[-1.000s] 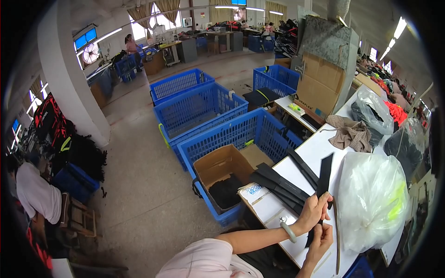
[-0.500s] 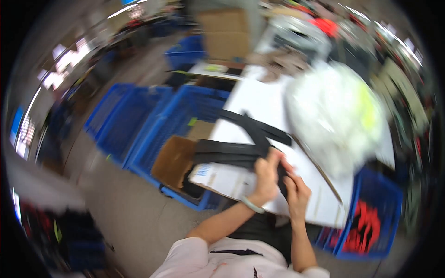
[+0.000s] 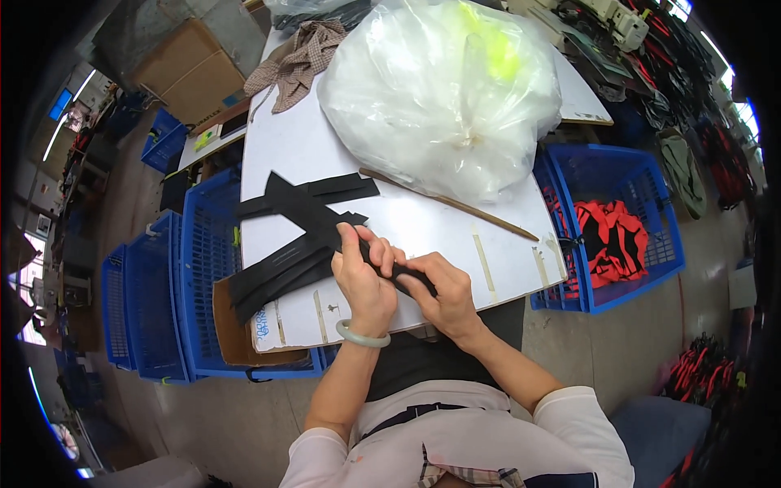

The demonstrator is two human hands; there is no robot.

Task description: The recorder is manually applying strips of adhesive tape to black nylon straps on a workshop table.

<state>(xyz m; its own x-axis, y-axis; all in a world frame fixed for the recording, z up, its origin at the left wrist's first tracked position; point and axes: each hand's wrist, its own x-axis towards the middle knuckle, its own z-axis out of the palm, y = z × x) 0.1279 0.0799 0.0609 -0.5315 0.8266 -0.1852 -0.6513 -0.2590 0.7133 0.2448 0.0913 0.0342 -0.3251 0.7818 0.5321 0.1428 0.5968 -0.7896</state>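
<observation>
Both my hands grip one black fabric strap (image 3: 299,210) near the front edge of the white table (image 3: 439,244). My left hand (image 3: 364,281), with a pale bangle on its wrist, is closed around the strap's middle. Close beside it, my right hand (image 3: 443,294) pinches the near end, which is mostly hidden by fingers. The strap's far end points away to the left, over other black straps (image 3: 281,272) lying on the table. Another black strap (image 3: 346,188) lies farther back.
A big clear plastic bag (image 3: 431,106) fills the table's back. A wooden stick (image 3: 455,206) lies before it, a checked cloth (image 3: 305,61) behind left. Blue crates (image 3: 207,268) flank the left; a blue crate (image 3: 602,295) with red-and-black pieces (image 3: 610,244) stands right.
The view has swung, so the table and bag sit farther left. My hands still hold the strap, with the right hand now turned more sideways against the left.
</observation>
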